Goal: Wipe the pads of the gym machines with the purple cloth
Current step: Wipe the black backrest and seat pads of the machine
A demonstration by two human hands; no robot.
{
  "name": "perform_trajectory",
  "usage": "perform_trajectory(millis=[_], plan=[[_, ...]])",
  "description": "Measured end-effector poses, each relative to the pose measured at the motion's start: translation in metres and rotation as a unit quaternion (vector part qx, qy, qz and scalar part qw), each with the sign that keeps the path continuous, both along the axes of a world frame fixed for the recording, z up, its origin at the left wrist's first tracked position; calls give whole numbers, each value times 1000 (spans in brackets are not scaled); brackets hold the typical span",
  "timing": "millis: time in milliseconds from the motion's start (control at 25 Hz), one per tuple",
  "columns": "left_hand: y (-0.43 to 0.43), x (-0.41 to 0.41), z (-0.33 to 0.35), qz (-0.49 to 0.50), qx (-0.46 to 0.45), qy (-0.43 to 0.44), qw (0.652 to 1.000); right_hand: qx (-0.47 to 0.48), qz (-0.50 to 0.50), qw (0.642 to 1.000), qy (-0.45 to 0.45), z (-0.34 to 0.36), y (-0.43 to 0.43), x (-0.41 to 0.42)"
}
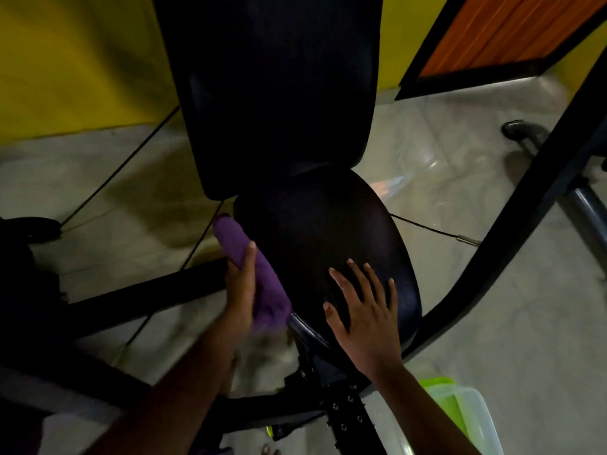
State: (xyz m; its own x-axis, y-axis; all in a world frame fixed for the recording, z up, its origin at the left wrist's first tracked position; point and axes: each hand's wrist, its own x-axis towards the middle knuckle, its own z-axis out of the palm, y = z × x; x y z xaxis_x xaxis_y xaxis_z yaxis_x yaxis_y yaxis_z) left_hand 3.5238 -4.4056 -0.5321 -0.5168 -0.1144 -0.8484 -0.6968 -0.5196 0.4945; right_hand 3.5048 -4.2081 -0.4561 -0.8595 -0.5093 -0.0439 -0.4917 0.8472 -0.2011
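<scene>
Cloth comes first on the left: one purple cloth [267,284], thick and towel-like, rolled into a long soft bundle with a fuzzy, blurred near end. It lies along the left edge of the seat pad [322,224], touching it. The left hand [241,290] grips the bundle from the outside, its thumb [250,257] laid over the top; the other fingers are hidden behind the cloth, so how they lie cannot be told.

There are two pads, both black. The seat pad is rounded and faintly textured. The long back pad [279,93] rises from the seat pad's far edge and is too dark to show detail.

On the near right part of the seat pad rests the right hand [368,313], palm down, its fingers [356,277] straight and spread apart, holding nothing.

Further right, a dark curved frame tube [525,218] sweeps past the seat pad's right edge. One clear plastic container [466,408] with green trim sits on the grey floor [509,323], below the seat pad's near right corner.
</scene>
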Motion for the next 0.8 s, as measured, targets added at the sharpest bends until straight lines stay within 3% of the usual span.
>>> perform_trajectory(millis=[40, 120, 280, 400, 560, 800], plan=[[13, 8, 1, 134, -118, -42, 983, 0, -1, 1000, 1, 0, -13, -3], [24, 23, 20, 187, -149, -10, 971, -10, 16, 1000, -9, -3, -54, -21], [-32, -19, 11, 164, -140, 0, 976, 16, 23, 996, -79, -23, -133, -76], [-67, -40, 15, 93, -190, -7, 977, 55, -4, 998, -27, -36, -145, -78], [-109, -79, 17, -5, -165, 13, 986, 41, -17, 999, 22, -42, -145, -76], [-119, -79, 11, -29, -177, 15, 984, 73, 3, 997, -15, -39, -142, -78]])
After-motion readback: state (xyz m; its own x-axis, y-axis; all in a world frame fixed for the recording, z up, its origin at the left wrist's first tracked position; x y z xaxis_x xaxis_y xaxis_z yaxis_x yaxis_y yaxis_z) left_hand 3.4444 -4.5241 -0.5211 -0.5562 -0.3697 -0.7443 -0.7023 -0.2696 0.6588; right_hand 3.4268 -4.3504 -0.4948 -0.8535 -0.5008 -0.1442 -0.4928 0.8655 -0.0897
